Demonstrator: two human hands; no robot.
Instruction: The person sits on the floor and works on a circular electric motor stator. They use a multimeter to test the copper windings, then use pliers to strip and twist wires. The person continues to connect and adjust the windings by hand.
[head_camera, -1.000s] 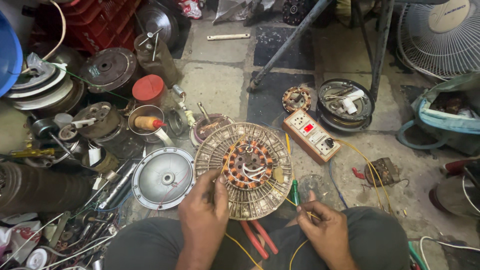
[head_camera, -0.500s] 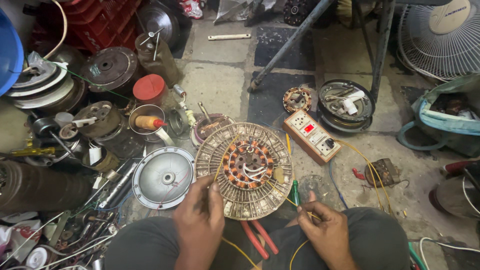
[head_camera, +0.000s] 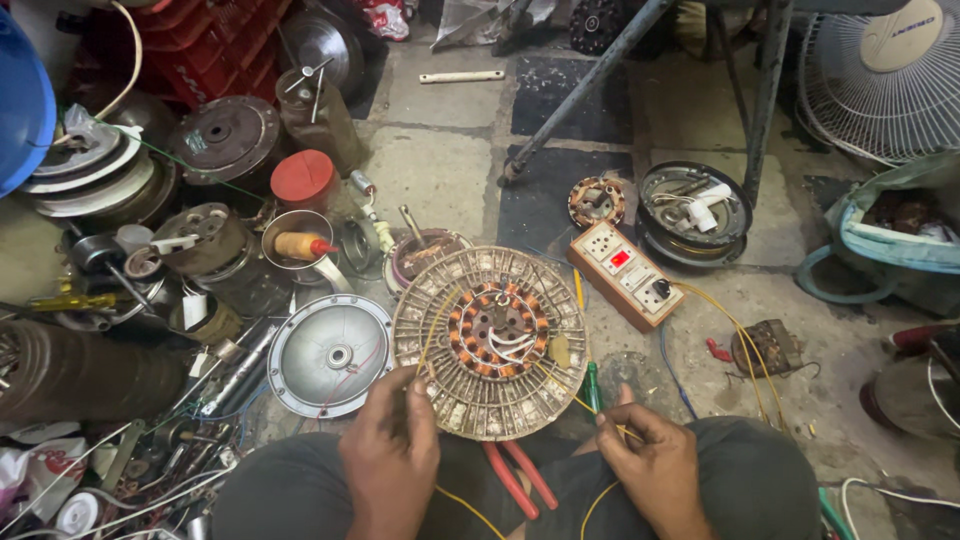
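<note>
Over one stator (head_camera: 490, 340), left hand (head_camera: 392, 452) and right hand (head_camera: 655, 465) each pinch one yellow wire (head_camera: 432, 325).

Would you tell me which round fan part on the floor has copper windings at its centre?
The slotted disc under both hands; the silver cover beside it is smooth.

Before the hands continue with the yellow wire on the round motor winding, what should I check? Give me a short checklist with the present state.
1. Left hand pinches the yellow wire at the stator edge: ok.
2. Right hand holds the wire's other stretch: ok.
3. Wire free of tangles across the stator: cannot tell.
4. Red-handled pliers within reach between the knees: ok.
5. Switch box off: cannot tell.
6. Floor near the stator free of loose parts: not ok, the metal cover lies right beside it.
</note>
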